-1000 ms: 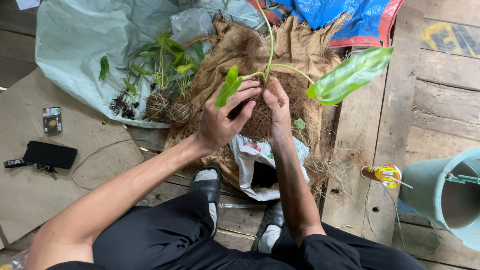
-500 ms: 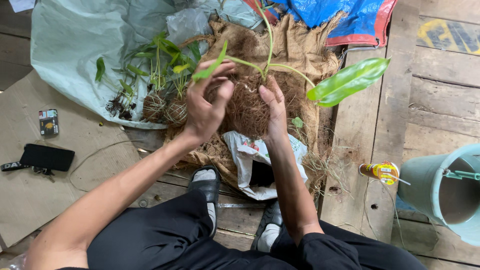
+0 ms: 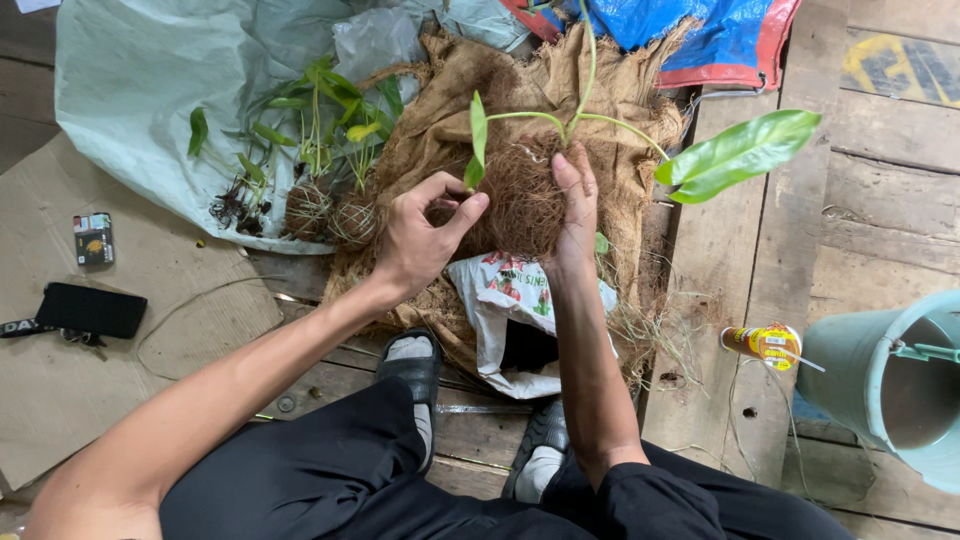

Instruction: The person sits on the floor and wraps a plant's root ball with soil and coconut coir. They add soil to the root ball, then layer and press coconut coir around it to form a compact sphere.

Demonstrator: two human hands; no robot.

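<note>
Brown fibre ball with one three-leaved plant; left hand and right hand clasp it.

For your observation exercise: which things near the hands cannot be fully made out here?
Head view:
- Root ball: its right side is hidden by the right hand.
- White plastic bag: contents hidden inside its dark opening.
- Teal bucket: cut off by the right edge.

a pale green woven sheet lies at upper left with small seedlings and two fibre-wrapped root balls on its edge. a black phone and a small card packet rest on cardboard. a teal bucket stands at right, a yellow spray can just beside it. a blue tarp shows at the top.
</note>
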